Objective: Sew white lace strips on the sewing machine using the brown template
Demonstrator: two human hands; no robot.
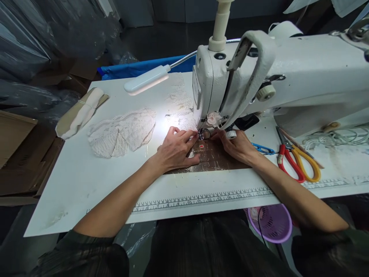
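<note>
My left hand (179, 148) lies on the brown plate (210, 159) just left of the presser foot (201, 134), its thumb spread apart and its index fingertip close to the foot. From the other side my right hand (236, 146) reaches in, fingers bent together beside the foot. Its fingertips are partly hidden by machine parts, and I cannot make out what they grip. Above both hands stands the white sewing machine (210, 84). Pale lace fabric (180, 102) lies behind my left hand under bright light. Another lace piece (123, 132) rests farther left.
A lamp (147, 80) on a bendable neck hangs over the table (115, 192). At right lie red-and-yellow-handled scissors (298, 161) and a blue tool (263, 149). A tied cloth bundle (83, 111) sits at far left. A printed ruler (201, 200) runs along the front edge, above a purple basket (272, 223).
</note>
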